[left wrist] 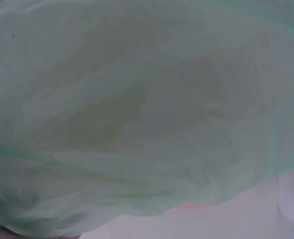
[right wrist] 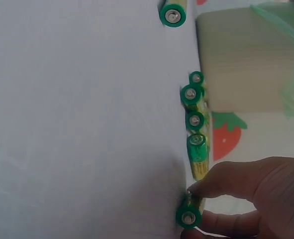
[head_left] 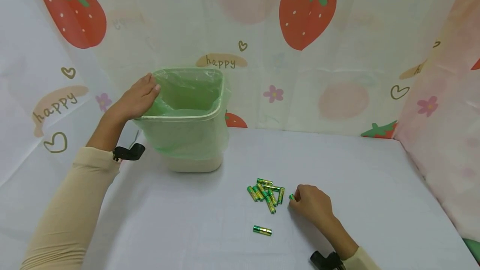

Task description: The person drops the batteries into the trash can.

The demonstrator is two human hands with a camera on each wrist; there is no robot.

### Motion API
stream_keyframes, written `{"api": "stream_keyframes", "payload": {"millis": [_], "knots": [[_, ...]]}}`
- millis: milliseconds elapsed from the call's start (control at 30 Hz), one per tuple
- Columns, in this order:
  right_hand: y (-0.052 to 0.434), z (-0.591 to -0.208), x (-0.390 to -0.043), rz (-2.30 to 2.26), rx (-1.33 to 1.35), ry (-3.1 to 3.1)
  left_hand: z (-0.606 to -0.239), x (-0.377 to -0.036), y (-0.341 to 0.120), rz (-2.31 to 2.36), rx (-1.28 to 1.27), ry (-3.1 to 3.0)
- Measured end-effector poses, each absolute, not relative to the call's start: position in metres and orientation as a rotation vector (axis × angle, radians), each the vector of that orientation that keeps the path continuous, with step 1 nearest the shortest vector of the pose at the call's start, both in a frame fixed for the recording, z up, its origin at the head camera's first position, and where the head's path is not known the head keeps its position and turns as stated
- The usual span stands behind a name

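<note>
A small bin [head_left: 193,162] lined with a green plastic bag [head_left: 187,95] stands at the back left of the table. My left hand [head_left: 136,97] grips its left rim. In the left wrist view only the green bag [left wrist: 137,114] shows, filling the frame. A pile of several green and gold batteries [head_left: 265,192] lies at mid-table. My right hand [head_left: 311,203] sits just right of the pile and pinches one battery [head_left: 291,197] between thumb and finger. The right wrist view shows that pinched battery [right wrist: 189,215] end-on, with the other batteries [right wrist: 196,122] in a row beyond.
One battery [head_left: 262,230] lies alone nearer me, also seen as a battery [right wrist: 173,14] at the top of the right wrist view. A white cloth covers the table [head_left: 375,186]. Strawberry-print curtains [head_left: 307,53] close the back and both sides.
</note>
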State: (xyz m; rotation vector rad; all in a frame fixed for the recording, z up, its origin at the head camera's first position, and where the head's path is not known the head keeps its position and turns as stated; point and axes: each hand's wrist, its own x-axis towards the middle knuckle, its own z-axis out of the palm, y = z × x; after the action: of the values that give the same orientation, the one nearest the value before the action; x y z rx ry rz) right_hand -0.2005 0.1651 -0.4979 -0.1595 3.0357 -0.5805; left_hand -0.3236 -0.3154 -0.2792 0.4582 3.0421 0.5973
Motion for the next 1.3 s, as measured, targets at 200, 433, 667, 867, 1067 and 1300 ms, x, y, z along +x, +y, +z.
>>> {"api": "stream_keyframes", "payload": {"millis": [200, 433, 667, 867, 1067, 1300], "knots": [[0.165, -0.497, -0.201, -0.6, -0.152, 3.064, -0.279, -0.323, -0.313, 0.602, 0.455, 3.037], [0.168, -0.49, -0.205, -0.698, -0.172, 3.069, -0.278, -0.323, -0.314, 0.596, 0.457, 3.035], [0.173, -0.474, -0.213, -0.845, -0.28, 3.12, -0.278, -0.324, -0.315, 0.605, 0.474, 3.041], [0.175, -0.458, -0.222, -0.913, -0.395, 3.135, -0.279, -0.324, -0.314, 0.614, 0.48, 3.043], [0.174, -0.439, -0.229, -0.903, -0.501, 3.16, -0.28, -0.323, -0.314, 0.618, 0.47, 3.046], [0.167, -0.418, -0.236, -0.87, -0.613, 3.193, -0.279, -0.323, -0.313, 0.613, 0.459, 3.033]]}}
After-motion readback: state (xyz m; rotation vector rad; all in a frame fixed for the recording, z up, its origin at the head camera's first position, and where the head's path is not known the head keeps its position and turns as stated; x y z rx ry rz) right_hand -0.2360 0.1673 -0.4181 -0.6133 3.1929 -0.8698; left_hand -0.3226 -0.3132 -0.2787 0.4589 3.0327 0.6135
